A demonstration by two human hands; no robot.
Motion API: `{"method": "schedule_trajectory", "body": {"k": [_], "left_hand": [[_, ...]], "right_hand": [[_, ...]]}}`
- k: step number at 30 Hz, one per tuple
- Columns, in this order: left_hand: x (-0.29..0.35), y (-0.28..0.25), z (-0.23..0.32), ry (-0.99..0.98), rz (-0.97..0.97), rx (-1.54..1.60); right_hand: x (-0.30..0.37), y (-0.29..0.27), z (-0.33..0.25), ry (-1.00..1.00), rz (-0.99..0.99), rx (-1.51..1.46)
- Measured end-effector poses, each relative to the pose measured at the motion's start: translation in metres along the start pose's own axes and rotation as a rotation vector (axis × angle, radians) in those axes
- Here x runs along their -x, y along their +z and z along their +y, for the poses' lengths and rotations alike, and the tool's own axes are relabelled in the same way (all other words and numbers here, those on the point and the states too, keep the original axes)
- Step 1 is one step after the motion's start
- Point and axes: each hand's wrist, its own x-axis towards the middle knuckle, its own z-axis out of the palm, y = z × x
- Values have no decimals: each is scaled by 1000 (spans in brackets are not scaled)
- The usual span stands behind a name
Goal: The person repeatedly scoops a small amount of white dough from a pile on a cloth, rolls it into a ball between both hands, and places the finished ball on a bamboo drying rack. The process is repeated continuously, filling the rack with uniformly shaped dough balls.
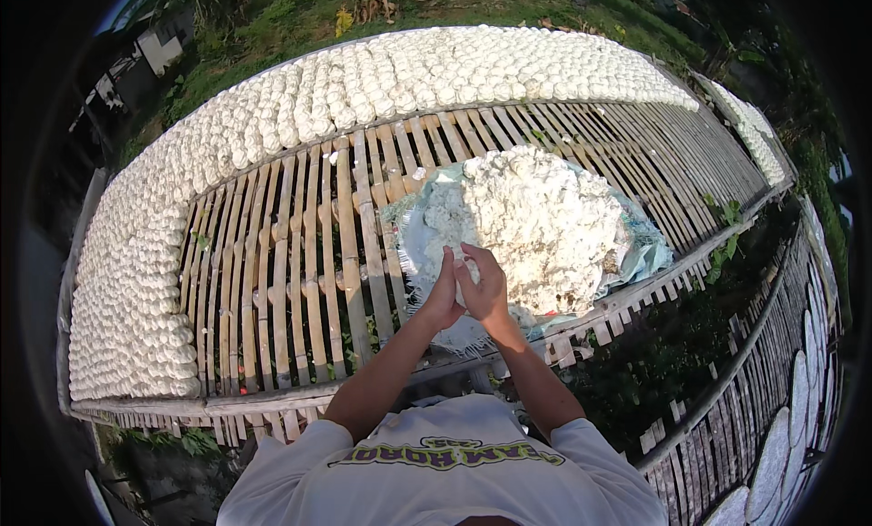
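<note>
My left hand and my right hand are cupped together, palms facing, around a small white lump that shows between the fingers. Most of that lump is hidden by the hands. Just beyond them lies a large heap of crumbly white pulp, spread on a pale blue woven sack with frayed edges. Shadow covers the heap's left side. The sack rests on a slatted bamboo rack, near its front edge.
Tight rows of rounded white lumps line the rack's far and left sides. Its front rail runs just before my body. At the right stand a second bamboo rack and flat pale discs. Grass lies beyond.
</note>
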Motion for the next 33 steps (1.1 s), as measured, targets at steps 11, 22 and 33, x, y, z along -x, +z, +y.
{"method": "schedule_trajectory", "body": {"k": [11,22,33], "left_hand": [[19,-8,15,-78,-128,261],[21,-6,1,116,-239,407],[26,-22,4,26,-240,342]], "right_hand": [[13,4,-28,-351,78,106],[19,5,-33,-300,6,93],[29,12,-35,-270,-26,17]]}}
